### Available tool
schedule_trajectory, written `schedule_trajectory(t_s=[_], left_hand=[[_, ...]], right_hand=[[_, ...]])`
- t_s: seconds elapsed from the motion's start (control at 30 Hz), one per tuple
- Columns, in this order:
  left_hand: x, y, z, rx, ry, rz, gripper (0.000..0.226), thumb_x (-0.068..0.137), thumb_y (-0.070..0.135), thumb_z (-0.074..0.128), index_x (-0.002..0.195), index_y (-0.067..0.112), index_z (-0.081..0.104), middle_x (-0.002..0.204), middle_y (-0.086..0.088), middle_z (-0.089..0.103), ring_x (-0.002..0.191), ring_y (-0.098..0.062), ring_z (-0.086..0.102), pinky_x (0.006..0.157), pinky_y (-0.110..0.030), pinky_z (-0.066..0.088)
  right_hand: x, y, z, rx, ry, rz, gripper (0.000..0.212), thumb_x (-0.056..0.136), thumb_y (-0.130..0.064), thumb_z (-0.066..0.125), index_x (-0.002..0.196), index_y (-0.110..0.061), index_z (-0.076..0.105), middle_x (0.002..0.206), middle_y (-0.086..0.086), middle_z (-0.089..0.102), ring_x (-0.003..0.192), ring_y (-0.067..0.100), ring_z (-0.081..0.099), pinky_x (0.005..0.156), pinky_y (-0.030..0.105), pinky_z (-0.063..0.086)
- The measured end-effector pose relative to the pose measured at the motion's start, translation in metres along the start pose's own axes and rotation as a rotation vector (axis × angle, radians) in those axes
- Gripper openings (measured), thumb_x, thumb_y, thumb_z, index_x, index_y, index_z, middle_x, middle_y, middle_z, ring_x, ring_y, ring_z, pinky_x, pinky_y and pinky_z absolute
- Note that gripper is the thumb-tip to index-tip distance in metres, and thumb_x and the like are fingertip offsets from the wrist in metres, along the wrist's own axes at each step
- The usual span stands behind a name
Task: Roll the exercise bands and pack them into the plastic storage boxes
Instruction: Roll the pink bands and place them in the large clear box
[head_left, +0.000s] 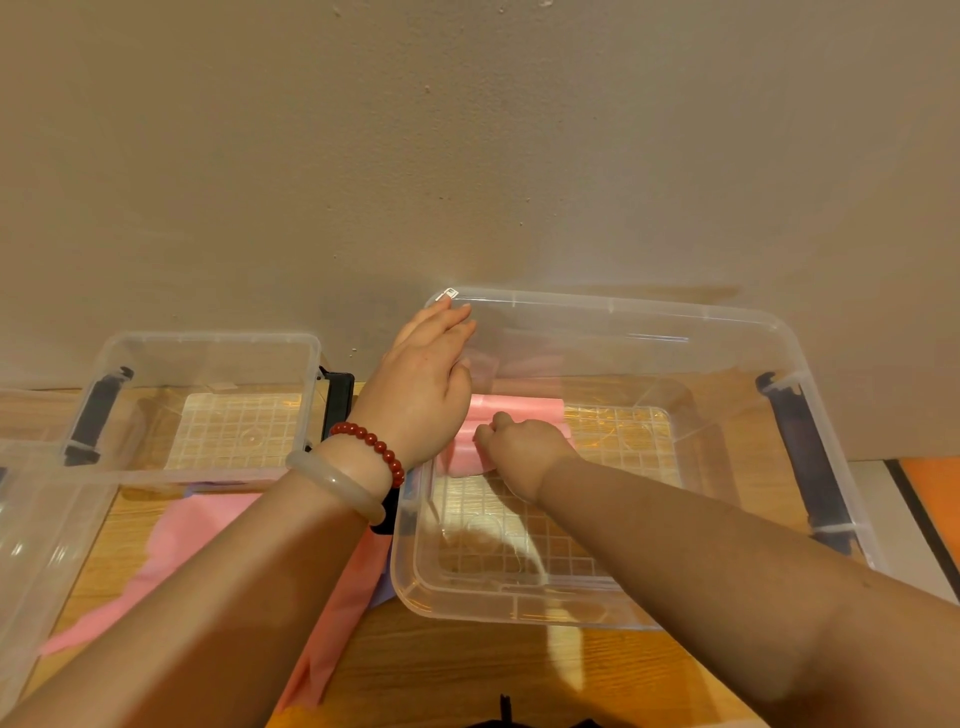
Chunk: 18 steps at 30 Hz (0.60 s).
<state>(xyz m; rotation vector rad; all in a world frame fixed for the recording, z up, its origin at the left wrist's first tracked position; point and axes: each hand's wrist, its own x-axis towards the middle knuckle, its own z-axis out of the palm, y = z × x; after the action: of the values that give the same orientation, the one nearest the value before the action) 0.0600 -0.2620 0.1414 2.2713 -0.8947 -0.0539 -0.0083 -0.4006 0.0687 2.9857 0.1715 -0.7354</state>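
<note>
Both our bare forearms reach forward. Our left hand (423, 387) lies palm down, fingers straight and together, a little ahead of the right. Our right hand (511, 447), just beside it, is knuckles-up, fingers curled onto the rolled pink band (524, 408).

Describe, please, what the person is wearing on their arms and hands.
Both forearms are bare; no sleeves show. At the wrist of the left hand sit a bracelet of round dark-red beads and, further up the arm, a thick, pale translucent bangle. The right hand and its wrist show no jewellery.
</note>
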Motion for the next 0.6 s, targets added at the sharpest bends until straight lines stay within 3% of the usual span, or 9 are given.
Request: schedule_trajectory(t_s=[0.17, 0.3, 0.4, 0.5, 0.6], left_hand=[[-0.0005, 0.0001, -0.0003, -0.005, -0.005, -0.008, 0.043, 0.097, 0.006, 0.043, 0.141, 0.006, 0.045, 0.152, -0.003, 0.035, 0.135, 0.003, 0.010, 0.103, 0.003, -0.004], [-0.0005, 0.0007, -0.0009, -0.007, -0.012, -0.014, 0.044, 0.098, 0.006, 0.042, 0.141, 0.006, 0.044, 0.153, -0.002, 0.034, 0.135, 0.004, 0.009, 0.102, 0.003, -0.005], [-0.0006, 0.0016, -0.0012, -0.008, -0.012, -0.017, 0.044, 0.098, 0.006, 0.042, 0.141, 0.006, 0.044, 0.153, -0.002, 0.034, 0.135, 0.004, 0.009, 0.102, 0.004, -0.005], [-0.0004, 0.0021, -0.0018, -0.012, -0.009, -0.020, 0.043, 0.097, 0.005, 0.042, 0.140, 0.005, 0.045, 0.152, -0.003, 0.035, 0.135, 0.003, 0.010, 0.102, 0.004, -0.005], [-0.0005, 0.0024, -0.0020, -0.011, -0.012, -0.022, 0.043, 0.098, 0.005, 0.042, 0.141, 0.006, 0.044, 0.153, -0.002, 0.034, 0.134, 0.004, 0.009, 0.101, 0.004, -0.005]], right_hand=[[0.0012, -0.0010, 0.0052, 0.103, -0.021, 0.040, 0.038, 0.085, -0.014, 0.063, 0.119, -0.006, 0.047, 0.117, 0.015, 0.047, 0.088, 0.035, 0.058, 0.061, 0.035, 0.037], [-0.0009, 0.0000, 0.0036, 0.177, -0.019, 0.037, 0.043, 0.087, -0.037, 0.059, 0.116, -0.007, 0.051, 0.115, 0.012, 0.047, 0.086, 0.032, 0.055, 0.064, 0.033, 0.038], [0.0012, 0.0004, 0.0047, 0.122, 0.040, 0.024, 0.031, 0.093, -0.030, 0.050, 0.115, -0.008, 0.053, 0.116, 0.013, 0.050, 0.090, 0.034, 0.058, 0.059, 0.031, 0.034], [0.0037, 0.0018, 0.0053, 0.039, 0.077, 0.009, 0.026, 0.095, -0.023, 0.049, 0.116, -0.009, 0.053, 0.113, 0.011, 0.052, 0.086, 0.034, 0.060, 0.048, 0.029, 0.021], [0.0043, 0.0015, 0.0067, 0.017, 0.085, -0.016, 0.027, 0.094, -0.024, 0.051, 0.118, -0.011, 0.054, 0.112, 0.009, 0.054, 0.091, 0.033, 0.059, 0.055, 0.031, 0.028]])
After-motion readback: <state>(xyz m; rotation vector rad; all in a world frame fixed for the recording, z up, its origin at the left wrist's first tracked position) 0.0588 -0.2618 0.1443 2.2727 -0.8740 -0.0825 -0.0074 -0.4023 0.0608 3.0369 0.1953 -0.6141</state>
